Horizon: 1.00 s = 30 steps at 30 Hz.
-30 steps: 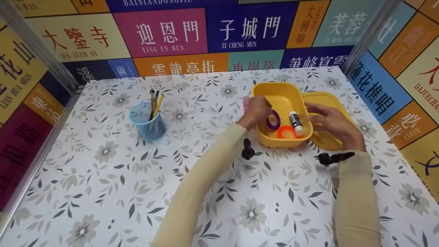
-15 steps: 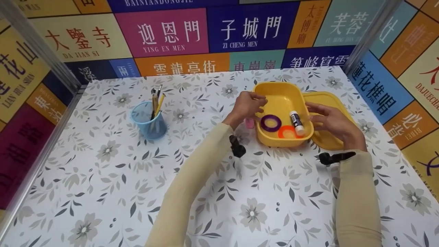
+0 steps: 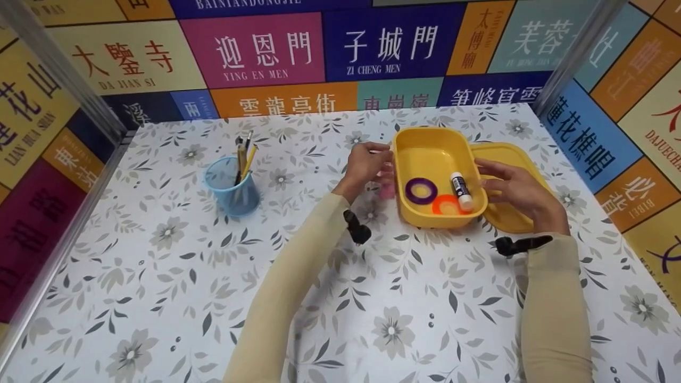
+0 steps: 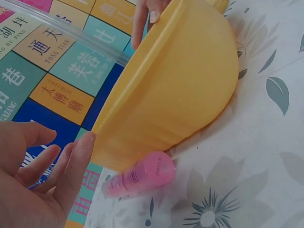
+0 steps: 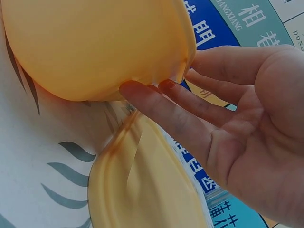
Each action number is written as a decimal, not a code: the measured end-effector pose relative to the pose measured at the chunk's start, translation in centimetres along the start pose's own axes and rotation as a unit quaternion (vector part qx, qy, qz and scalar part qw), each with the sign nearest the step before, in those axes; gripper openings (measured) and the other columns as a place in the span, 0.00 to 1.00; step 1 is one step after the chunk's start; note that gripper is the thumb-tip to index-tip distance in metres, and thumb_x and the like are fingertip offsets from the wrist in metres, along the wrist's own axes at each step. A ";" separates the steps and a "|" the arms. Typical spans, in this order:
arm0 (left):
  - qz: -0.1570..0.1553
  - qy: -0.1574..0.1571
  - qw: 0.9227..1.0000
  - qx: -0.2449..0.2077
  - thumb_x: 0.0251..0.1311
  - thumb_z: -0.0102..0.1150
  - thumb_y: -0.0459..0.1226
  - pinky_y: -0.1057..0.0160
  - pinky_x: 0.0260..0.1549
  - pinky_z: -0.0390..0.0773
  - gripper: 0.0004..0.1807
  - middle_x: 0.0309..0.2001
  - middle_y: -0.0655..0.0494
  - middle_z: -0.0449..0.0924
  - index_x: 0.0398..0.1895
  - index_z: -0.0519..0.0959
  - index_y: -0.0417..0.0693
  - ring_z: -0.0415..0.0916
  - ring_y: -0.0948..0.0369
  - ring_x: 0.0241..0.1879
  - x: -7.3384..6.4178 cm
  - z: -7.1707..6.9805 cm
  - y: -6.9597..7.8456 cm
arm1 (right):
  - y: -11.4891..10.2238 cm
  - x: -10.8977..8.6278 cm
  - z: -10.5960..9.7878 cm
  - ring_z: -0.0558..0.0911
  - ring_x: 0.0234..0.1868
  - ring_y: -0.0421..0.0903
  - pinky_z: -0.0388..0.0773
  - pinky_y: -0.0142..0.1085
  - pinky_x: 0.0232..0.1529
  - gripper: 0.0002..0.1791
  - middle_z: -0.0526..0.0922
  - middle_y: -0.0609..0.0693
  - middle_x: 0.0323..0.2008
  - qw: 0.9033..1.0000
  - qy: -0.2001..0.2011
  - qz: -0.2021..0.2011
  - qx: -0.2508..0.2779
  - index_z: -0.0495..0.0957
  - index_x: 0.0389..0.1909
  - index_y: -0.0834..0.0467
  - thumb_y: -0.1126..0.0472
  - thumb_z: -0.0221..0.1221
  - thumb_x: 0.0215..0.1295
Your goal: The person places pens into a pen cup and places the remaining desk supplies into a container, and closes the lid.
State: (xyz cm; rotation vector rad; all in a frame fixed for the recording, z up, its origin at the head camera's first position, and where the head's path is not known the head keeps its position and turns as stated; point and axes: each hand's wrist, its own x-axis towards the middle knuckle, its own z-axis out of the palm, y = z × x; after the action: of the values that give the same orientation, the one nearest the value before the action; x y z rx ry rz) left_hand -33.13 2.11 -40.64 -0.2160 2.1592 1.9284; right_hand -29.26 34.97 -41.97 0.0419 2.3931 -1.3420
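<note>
A yellow plastic box [image 3: 433, 154] stands on the table, its top uncovered. Inside lie a purple ring [image 3: 421, 190], an orange ring [image 3: 446, 205] and a white glue stick [image 3: 461, 190] with a dark label. My left hand [image 3: 367, 167] is at the box's left side with nothing in its grasp; its fingers [image 4: 78, 156] reach towards the wall. Below it a pink, translucent cylinder [image 4: 147, 173] with small print lies beside the box. On the opposite side, my right hand [image 3: 513, 186] touches the outer wall with extended fingers [image 5: 166, 109].
The yellow lid [image 3: 511, 210] lies flat to the right of the box, partly under my right hand. A blue cup [image 3: 232, 189] with pencils and brushes [image 3: 243, 159] stands at the left. Printed panels [image 3: 266, 53] border the table [image 3: 213, 287] at back and sides.
My left hand has let go of the purple ring, which now lies flat in the box, and has moved left out of the box. The right hand has stayed in place.
</note>
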 end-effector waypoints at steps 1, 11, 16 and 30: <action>-0.004 0.004 1.000 -0.002 0.68 0.60 0.39 0.51 0.46 0.87 0.14 0.46 0.46 0.87 0.53 0.81 0.45 0.87 0.50 0.46 0.1 -0.1 -0.1 | 0.0 0.0 0.0 0.69 0.69 0.50 0.81 0.35 0.59 0.35 0.55 0.45 0.80 1.000 0.000 0.002 -0.001 0.55 0.77 0.33 0.54 0.55 0.74; -0.063 0.048 0.995 0.064 0.65 0.64 0.42 0.61 0.39 0.88 0.18 0.48 0.50 0.84 0.56 0.78 0.48 0.86 0.57 0.44 1.1 -0.6 -1.6 | -0.4 0.0 0.1 0.71 0.68 0.50 0.83 0.33 0.54 0.36 0.57 0.47 0.79 1.000 0.004 -0.007 0.007 0.56 0.77 0.36 0.48 0.58 0.72; -0.062 0.055 0.993 0.086 0.62 0.67 0.43 0.61 0.35 0.88 0.22 0.35 0.52 0.81 0.57 0.77 0.47 0.84 0.57 0.33 1.0 -0.3 -2.6 | -0.3 -0.1 0.2 0.73 0.66 0.48 0.83 0.31 0.54 0.36 0.58 0.46 0.79 1.000 0.000 -0.017 0.009 0.57 0.77 0.36 0.48 0.59 0.71; -0.051 0.052 0.991 0.110 0.56 0.70 0.41 0.66 0.44 0.83 0.27 0.50 0.49 0.83 0.58 0.76 0.42 0.80 0.59 0.44 0.6 0.8 -3.3 | -0.1 0.0 0.2 0.75 0.63 0.45 0.83 0.29 0.52 0.35 0.59 0.47 0.78 1.000 -0.002 -0.019 0.021 0.57 0.77 0.37 0.51 0.58 0.72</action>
State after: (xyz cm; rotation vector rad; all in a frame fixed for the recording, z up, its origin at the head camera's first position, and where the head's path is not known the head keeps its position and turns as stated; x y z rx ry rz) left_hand -32.74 2.59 -44.06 -0.3857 2.3572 1.6421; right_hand -29.18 34.79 -41.98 0.0044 2.3744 -1.4073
